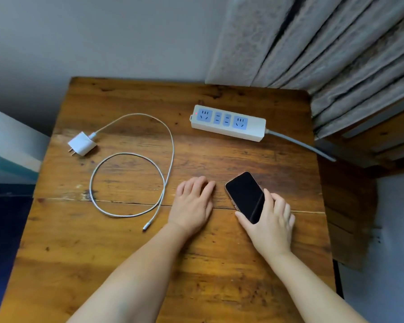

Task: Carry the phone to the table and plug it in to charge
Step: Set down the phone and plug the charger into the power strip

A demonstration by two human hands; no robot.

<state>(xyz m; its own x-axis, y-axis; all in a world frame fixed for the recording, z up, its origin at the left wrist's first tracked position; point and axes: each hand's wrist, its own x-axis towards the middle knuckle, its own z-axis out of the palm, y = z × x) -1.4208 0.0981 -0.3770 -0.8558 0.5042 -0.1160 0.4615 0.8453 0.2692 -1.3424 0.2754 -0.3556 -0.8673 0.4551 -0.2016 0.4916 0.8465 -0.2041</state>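
A phone (244, 194) with a dark screen faces up over the wooden table (126, 241), and my right hand (271, 220) grips its near end from the right side. Whether it rests on the wood or hovers just above, I cannot tell. My left hand (193, 201) lies palm down on the table just left of the phone, holding nothing. A white charger plug (82, 143) lies at the left with its white cable (170, 145) looped across the table. The cable's free connector (147, 227) lies left of my left forearm. A white power strip (229, 123) with blue sockets sits at the back.
The strip's grey cord (301, 144) runs off the table's right edge. Grey curtains (336, 43) hang at the back right, a grey wall is behind. Wooden furniture (371, 141) stands to the right of the table.
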